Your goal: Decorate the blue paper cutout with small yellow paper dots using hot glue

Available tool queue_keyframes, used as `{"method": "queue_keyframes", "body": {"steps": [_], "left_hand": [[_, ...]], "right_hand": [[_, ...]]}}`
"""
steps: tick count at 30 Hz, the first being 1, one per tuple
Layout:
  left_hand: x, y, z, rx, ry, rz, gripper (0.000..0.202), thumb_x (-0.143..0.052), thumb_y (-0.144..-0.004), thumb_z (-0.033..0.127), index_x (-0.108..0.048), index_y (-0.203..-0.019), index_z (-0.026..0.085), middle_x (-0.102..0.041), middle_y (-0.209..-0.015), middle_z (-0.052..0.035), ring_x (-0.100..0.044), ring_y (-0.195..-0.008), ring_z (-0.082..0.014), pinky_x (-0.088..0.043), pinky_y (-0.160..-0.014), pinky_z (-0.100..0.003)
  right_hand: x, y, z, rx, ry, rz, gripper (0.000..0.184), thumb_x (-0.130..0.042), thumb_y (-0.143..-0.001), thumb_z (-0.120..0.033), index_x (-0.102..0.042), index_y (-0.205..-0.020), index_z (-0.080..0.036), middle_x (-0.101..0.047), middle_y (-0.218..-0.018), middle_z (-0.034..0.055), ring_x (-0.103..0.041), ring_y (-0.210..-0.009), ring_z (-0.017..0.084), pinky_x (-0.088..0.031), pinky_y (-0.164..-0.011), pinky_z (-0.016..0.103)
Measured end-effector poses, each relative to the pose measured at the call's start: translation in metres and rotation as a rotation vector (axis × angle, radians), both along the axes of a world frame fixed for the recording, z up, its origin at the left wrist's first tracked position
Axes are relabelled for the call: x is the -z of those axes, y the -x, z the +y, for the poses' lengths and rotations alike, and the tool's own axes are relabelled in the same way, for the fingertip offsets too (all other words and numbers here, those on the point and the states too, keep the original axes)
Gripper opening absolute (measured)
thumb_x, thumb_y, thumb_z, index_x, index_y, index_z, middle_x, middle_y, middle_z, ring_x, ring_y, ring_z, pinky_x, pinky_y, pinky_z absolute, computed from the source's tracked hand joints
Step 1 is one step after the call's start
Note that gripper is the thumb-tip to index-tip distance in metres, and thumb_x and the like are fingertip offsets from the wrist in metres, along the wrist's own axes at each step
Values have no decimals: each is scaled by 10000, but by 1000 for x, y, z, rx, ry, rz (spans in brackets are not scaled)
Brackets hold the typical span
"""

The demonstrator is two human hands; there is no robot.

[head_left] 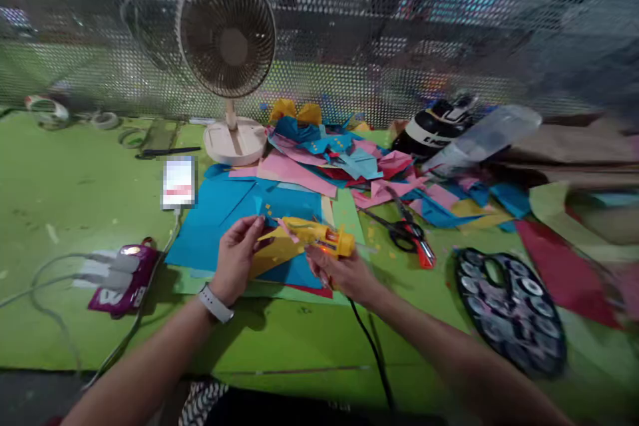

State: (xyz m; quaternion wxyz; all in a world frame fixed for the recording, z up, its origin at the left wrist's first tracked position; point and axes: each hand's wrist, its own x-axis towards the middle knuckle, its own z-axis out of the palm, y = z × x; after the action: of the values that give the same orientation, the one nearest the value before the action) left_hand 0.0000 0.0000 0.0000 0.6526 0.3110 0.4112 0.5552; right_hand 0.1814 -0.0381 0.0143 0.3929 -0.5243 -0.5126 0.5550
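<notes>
My right hand point(344, 273) is wrapped round a yellow hot glue gun point(319, 234); an orange light glows on it and a black cord point(372, 339) runs down toward me. The gun's nozzle end points left, close to the fingertips of my left hand point(234, 259). Thumb and forefinger there pinch a small piece of blue paper point(269, 219), partly hidden by the fingers. A bit of pink shows by the nozzle. Beneath both hands lie blue paper sheets point(200, 233) and a yellow-orange sheet point(274, 256), on top of green paper.
A fan point(232, 143) stands behind the sheets, beside a heap of coloured paper scraps point(319, 153). Scissors point(402, 233), a red cutter point(426, 253) and a paint palette point(509, 306) lie right. Leftward are a blurred-out phone point(178, 181), a purple power strip point(124, 279) and tape rolls point(47, 112).
</notes>
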Motion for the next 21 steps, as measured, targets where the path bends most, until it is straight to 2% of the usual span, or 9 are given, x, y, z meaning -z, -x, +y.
{"method": "queue_keyframes", "body": {"steps": [15, 21], "left_hand": [[-3, 0, 0, -10, 12, -6, 301, -825, -653, 400, -715, -821, 175, -723, -794, -8, -687, -759, -135, -555, -677, -234], [-2, 0, 1, -11, 4, -6, 302, -825, -654, 400, -716, -825, 175, -719, -796, -8, -685, -752, -132, -556, -680, -237]], "right_hand": [[4, -3, 0, -21, -19, 25, 546, -602, -755, -677, -507, -544, -183, -471, -418, -36, -417, -334, 62, -342, -326, 190], [5, -3, -1, -20, -20, 32, 526, -627, -740, -664, -489, -565, -187, -473, -431, -43, -413, -339, 60, -355, -329, 190]]}}
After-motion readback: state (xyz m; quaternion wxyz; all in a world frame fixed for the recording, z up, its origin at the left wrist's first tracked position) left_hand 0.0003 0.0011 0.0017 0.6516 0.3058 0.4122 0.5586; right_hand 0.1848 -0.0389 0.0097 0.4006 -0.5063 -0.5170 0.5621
